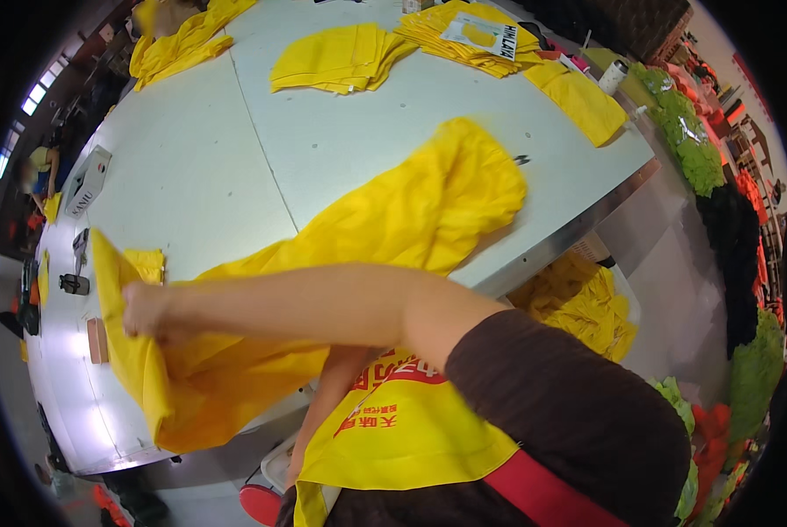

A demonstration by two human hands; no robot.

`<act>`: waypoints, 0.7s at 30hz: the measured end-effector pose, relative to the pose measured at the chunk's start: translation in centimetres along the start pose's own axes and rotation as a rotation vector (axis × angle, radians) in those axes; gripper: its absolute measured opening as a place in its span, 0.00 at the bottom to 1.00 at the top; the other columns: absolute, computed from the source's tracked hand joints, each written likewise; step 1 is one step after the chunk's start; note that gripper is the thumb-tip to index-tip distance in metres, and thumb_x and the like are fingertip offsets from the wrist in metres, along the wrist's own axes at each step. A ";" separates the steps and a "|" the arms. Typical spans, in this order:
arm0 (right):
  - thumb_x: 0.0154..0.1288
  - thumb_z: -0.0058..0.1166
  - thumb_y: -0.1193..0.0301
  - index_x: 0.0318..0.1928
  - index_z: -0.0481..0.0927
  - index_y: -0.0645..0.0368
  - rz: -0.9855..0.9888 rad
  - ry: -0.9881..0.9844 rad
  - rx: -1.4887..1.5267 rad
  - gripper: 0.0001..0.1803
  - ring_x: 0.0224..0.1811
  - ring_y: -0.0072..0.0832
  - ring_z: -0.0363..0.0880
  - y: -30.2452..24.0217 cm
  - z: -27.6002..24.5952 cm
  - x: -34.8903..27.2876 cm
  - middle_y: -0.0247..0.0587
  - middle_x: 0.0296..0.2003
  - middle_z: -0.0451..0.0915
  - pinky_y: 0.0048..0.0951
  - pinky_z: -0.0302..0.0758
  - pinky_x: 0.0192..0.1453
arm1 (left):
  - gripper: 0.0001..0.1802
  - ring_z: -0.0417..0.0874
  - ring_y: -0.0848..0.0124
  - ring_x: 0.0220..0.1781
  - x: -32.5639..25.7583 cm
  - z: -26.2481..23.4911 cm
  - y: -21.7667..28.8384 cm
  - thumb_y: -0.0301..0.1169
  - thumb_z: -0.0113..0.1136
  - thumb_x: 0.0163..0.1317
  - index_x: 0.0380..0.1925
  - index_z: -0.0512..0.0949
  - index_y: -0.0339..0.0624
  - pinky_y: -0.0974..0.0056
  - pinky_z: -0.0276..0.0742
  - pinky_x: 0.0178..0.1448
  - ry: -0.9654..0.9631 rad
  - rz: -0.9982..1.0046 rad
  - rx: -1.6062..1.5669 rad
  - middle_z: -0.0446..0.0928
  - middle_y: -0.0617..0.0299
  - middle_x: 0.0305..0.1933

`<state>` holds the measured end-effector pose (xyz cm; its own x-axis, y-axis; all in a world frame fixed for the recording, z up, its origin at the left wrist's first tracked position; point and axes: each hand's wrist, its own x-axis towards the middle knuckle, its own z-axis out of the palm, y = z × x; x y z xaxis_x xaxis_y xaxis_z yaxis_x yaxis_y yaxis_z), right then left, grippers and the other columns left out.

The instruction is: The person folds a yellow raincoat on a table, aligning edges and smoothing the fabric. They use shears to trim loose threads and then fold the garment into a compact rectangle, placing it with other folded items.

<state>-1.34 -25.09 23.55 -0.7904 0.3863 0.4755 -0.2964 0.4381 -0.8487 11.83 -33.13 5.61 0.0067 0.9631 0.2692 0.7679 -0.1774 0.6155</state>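
Note:
A large crumpled yellow cloth stretches across the white table, one end bunched at the right and the other drawn out to the left edge. My right arm crosses in front of my body. At the far left end of it, my right hand is closed in a fist on the cloth's raised edge. My left forearm passes up beneath the right arm, and the left hand is hidden behind that arm and the fabric. A yellow apron with red print hangs on my front.
Stacks of folded yellow cloth lie at the far side, a packet on one. Small snips rest near the right edge. A bin of yellow cloth stands below. A box and another person are at left.

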 end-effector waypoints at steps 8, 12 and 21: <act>0.56 0.43 0.79 0.55 0.68 0.66 0.692 0.300 0.657 0.23 0.43 0.32 0.79 3.8 -25.1 -23.7 0.46 0.46 0.76 0.32 0.76 0.48 | 0.19 0.70 0.56 0.55 -6.0 -2.9 -12.0 0.30 0.53 0.58 0.50 0.71 0.37 0.54 0.64 0.60 0.202 -0.552 0.468 0.69 0.44 0.53; 0.55 0.42 0.80 0.59 0.63 0.64 1.060 0.602 0.449 0.27 0.53 0.31 0.71 8.6 -25.1 -35.0 0.46 0.51 0.71 0.32 0.70 0.55 | 0.19 0.70 0.56 0.56 -6.2 -3.8 -13.2 0.30 0.53 0.58 0.50 0.71 0.38 0.54 0.63 0.60 0.172 -0.614 0.443 0.69 0.45 0.53; 0.54 0.55 0.71 0.42 0.76 0.58 0.457 0.031 -1.137 0.14 0.46 0.41 0.73 9.0 -27.6 -42.8 0.43 0.40 0.77 0.35 0.71 0.49 | 0.20 0.68 0.56 0.57 -6.8 -3.2 -13.1 0.31 0.53 0.58 0.51 0.70 0.38 0.54 0.62 0.60 0.170 -0.666 0.467 0.68 0.45 0.55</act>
<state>44.64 -15.25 1.91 -0.6810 0.7029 0.2053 0.6542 0.7099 -0.2608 -0.30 -37.96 -1.94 -0.6113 0.7864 0.0883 0.7641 0.5575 0.3246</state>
